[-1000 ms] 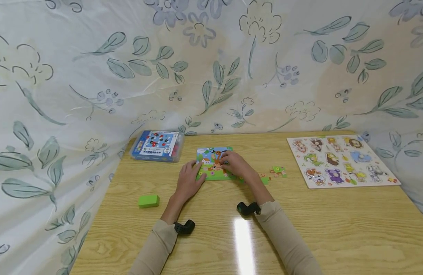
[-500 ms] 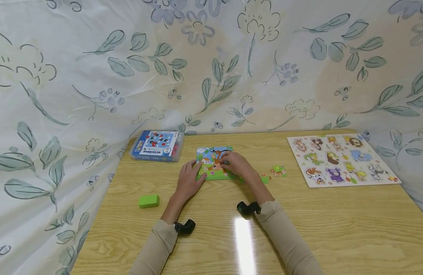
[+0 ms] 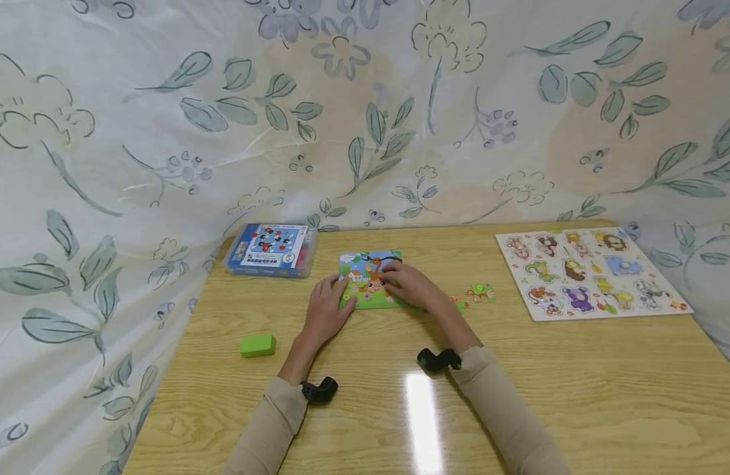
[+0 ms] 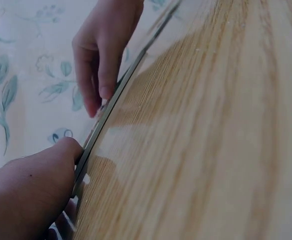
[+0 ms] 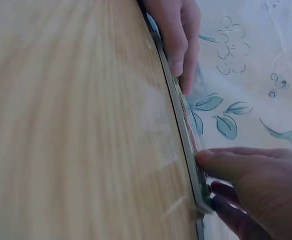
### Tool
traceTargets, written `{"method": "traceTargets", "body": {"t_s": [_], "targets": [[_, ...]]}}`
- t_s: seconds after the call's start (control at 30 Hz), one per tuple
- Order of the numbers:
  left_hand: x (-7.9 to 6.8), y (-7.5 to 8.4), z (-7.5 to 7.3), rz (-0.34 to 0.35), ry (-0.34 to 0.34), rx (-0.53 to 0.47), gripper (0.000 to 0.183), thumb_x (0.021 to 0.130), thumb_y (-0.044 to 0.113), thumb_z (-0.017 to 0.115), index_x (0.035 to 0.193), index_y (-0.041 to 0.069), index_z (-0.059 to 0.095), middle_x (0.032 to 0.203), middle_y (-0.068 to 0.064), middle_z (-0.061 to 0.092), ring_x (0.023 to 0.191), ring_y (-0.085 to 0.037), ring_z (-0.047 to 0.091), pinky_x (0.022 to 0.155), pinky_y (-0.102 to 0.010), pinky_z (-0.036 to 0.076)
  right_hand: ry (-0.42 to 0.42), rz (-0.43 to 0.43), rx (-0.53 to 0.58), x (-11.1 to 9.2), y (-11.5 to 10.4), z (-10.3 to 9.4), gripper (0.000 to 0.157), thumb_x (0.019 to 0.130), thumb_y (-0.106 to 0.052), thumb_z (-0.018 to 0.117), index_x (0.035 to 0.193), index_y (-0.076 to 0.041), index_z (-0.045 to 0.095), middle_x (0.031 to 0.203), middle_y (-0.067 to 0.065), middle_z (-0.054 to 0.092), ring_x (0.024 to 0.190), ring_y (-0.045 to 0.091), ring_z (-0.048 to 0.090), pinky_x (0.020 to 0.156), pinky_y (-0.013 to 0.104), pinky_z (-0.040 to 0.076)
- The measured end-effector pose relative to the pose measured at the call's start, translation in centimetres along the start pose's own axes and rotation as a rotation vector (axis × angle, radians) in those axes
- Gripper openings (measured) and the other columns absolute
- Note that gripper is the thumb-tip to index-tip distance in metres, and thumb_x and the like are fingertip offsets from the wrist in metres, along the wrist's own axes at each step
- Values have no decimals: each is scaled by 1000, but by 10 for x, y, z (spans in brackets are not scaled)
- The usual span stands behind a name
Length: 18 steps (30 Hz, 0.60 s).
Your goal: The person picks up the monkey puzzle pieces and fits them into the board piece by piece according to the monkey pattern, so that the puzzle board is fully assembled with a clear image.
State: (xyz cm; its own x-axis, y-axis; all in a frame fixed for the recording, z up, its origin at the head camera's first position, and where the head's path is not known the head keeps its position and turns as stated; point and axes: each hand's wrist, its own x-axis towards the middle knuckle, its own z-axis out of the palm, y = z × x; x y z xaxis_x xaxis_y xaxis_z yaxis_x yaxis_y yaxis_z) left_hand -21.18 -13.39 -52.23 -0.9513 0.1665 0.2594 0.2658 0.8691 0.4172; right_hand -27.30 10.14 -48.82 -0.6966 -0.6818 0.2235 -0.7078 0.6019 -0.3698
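A jigsaw board (image 3: pixel 370 280) with a monkey picture lies between the two hands in the head view. My left hand (image 3: pixel 327 307) rests along its left side, thumb at the front left corner and fingers fairly straight. Over the board's right part, my right hand (image 3: pixel 413 287) touches the picture with thumb and extended fingertips, hiding that side. Just right of this hand lie loose puzzle pieces (image 3: pixel 482 292), some partly covered by the wrist. In the right wrist view, the right hand (image 5: pixel 255 182) has its thumb on the board's top and other fingers beside its edge.
A green block (image 3: pixel 258 346) lies on the wooden table (image 3: pixel 353 422) left of the left forearm. At the back left stands a clear plastic box (image 3: pixel 272 251) with a blue label. A large animal peg puzzle (image 3: pixel 590 274) lies at the right, before the floral cloth (image 3: pixel 365 132).
My right forearm has shifted slightly right, and the right fingers have spread, showing more of the monkey's face. The left hand stays in place.
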Motion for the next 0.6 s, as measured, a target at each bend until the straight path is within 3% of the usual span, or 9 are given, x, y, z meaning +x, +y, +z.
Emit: {"method": "traceTargets", "body": {"t_s": [0.23,0.47,0.6], "targets": [[1,0,-1,19,25,-16,55,96,36,57,144,11,48,144,-18,45,132,-37,42,111,-54,33,19,91,81,-21,-5,-30,49,93,-14,64,138,1,51,144,25,46,133,43,44,106,54,42],[-1,1,-3,-1,27,-59,57,95,35,58,145,10,45,143,-17,46,132,-37,42,111,-54,33,-147,162,-37,-61,-5,-43,56,90,-24,69,135,4,53,138,26,51,127,43,49,101,52,46],[-1,0,-3,-4,22,-57,59,96,35,58,147,11,43,143,-16,45,133,-36,41,112,-54,32,-178,165,-39,-79,-3,-39,55,90,-27,69,133,3,54,136,24,52,126,41,50,100,51,47]]}}
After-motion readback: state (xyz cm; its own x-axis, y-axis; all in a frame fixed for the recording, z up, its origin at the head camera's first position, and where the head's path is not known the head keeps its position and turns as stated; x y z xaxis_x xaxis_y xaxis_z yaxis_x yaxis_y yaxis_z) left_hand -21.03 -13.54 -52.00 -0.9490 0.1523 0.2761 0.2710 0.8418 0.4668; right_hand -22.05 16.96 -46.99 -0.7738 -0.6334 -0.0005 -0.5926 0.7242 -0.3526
